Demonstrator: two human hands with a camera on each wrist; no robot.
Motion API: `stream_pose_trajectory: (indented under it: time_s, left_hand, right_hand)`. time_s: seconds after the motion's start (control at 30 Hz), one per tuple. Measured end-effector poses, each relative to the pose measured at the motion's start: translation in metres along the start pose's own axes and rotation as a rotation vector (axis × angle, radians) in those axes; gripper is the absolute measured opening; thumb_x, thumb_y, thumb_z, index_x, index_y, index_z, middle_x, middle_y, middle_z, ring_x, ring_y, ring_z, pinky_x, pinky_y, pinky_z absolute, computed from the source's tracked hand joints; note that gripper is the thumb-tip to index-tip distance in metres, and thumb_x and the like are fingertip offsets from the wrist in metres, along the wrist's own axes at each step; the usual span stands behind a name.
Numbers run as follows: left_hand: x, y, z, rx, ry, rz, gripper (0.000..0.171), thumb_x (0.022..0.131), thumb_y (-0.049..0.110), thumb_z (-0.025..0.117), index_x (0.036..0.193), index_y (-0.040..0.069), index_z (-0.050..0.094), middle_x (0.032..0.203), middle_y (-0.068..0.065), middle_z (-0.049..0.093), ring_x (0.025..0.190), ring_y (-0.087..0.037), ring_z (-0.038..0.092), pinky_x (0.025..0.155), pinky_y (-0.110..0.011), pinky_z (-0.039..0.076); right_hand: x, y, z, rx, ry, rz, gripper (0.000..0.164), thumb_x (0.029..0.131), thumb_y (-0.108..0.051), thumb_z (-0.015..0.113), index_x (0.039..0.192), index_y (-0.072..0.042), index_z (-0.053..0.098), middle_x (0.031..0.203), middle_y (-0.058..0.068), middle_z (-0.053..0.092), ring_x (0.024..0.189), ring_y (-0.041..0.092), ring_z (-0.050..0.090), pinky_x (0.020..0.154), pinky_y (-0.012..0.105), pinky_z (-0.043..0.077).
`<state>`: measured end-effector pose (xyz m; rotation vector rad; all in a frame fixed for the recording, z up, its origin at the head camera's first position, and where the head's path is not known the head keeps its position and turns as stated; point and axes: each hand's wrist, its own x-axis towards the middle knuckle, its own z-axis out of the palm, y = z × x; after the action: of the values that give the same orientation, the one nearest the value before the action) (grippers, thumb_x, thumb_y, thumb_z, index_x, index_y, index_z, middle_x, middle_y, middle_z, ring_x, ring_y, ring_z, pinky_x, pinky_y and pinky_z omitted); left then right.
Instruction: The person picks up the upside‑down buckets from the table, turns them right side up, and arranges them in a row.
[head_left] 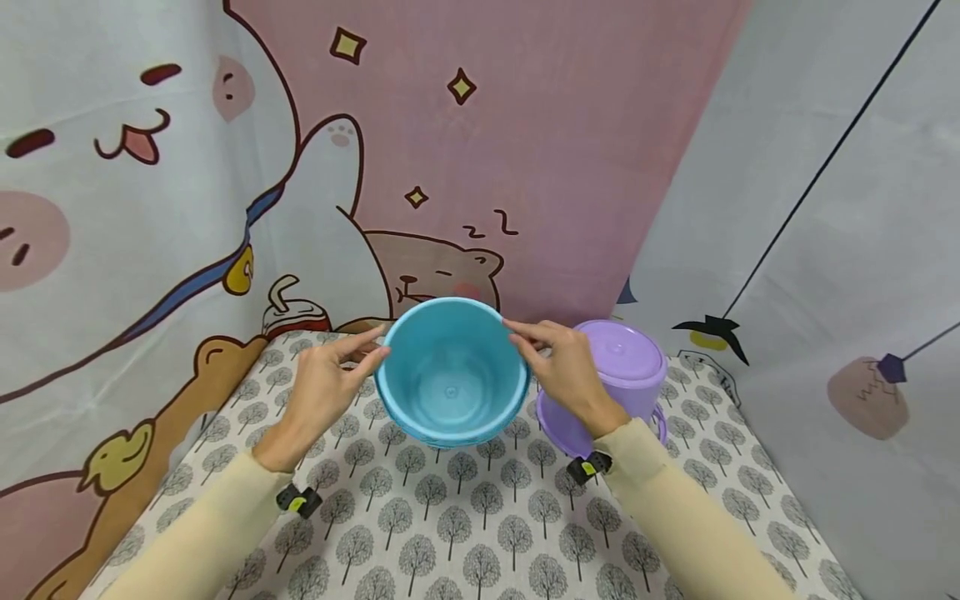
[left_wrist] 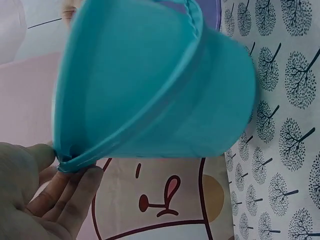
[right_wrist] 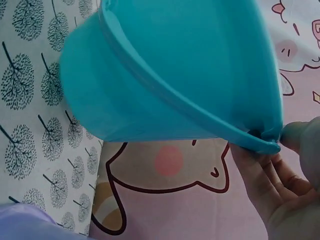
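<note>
A turquoise bucket (head_left: 452, 392) is held over the table with its mouth tipped toward the head camera, and its inside shows bare. My left hand (head_left: 326, 375) pinches the rim on the left side, thumb and fingers right at the handle joint. On the opposite side my right hand (head_left: 562, 367) pinches the rim in the same way. The bucket's handle (left_wrist: 145, 107) hangs down along the near side of its wall in both wrist views. Close behind my right wrist stands a purple bucket (head_left: 637, 396), partly hidden by my forearm.
A purple lid (head_left: 618, 350) tops the purple bucket, and another flat purple piece (head_left: 558, 421) lies beside its base. The table (head_left: 450, 533) wears a tree-print cloth. Printed curtains (head_left: 555, 150) rise at its back and sides.
</note>
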<state>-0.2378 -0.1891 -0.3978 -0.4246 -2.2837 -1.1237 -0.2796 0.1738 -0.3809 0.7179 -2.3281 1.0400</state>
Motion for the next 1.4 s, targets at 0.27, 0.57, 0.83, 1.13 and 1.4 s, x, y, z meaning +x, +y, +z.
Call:
stream_pose_trajectory:
  time_s: [0.27,0.57,0.83,1.13,1.4]
  left_hand:
    - [0.003,-0.004,0.0,-0.016,-0.015,-0.014,0.035,0.11,0.017,0.083,0.145,0.012,0.083,0.119,-0.016,0.09,0.097,-0.035,0.091,0.081,-0.038,0.077]
    - [0.009,-0.012,0.001,-0.044,-0.132,-0.06,0.043,0.114,0.019,0.078,0.155,0.007,0.074,0.148,-0.022,0.078,0.124,-0.042,0.084,0.097,-0.038,0.075]
    - [0.016,-0.024,0.007,-0.059,-0.223,-0.112,0.058,0.111,0.018,0.078,0.166,0.006,0.063,0.158,-0.026,0.068,0.138,-0.047,0.073,0.106,-0.047,0.073]
    - [0.02,-0.039,0.018,-0.047,-0.26,-0.153,0.07,0.11,0.026,0.079,0.173,0.009,0.055,0.159,-0.026,0.063,0.135,-0.049,0.074,0.106,-0.057,0.074]
    - [0.02,-0.047,0.022,-0.019,-0.264,-0.176,0.072,0.114,0.034,0.074,0.176,0.008,0.05,0.164,-0.029,0.058,0.14,-0.053,0.07,0.106,-0.061,0.072]
  right_hand:
    - [0.003,0.006,0.002,0.098,-0.141,0.121,0.036,0.112,-0.018,0.081,0.148,-0.014,0.081,0.117,0.012,0.087,0.096,0.022,0.082,0.072,0.021,0.065]
    - [0.008,0.017,0.005,0.183,-0.305,0.218,0.067,0.108,-0.038,0.085,0.168,-0.014,0.064,0.134,0.016,0.077,0.118,0.03,0.085,0.101,0.039,0.073]
    - [0.016,0.027,0.017,0.205,-0.348,0.288,0.079,0.104,-0.041,0.084,0.174,-0.019,0.056,0.147,0.021,0.068,0.136,0.039,0.079,0.117,0.053,0.069]
    - [0.023,0.037,0.03,0.174,-0.334,0.277,0.085,0.099,-0.045,0.083,0.174,-0.016,0.055,0.148,0.023,0.069,0.13,0.037,0.077,0.115,0.057,0.067]
    - [0.017,0.047,0.043,0.152,-0.331,0.274,0.085,0.106,-0.048,0.079,0.18,-0.021,0.047,0.152,0.023,0.064,0.14,0.044,0.074,0.119,0.062,0.066]
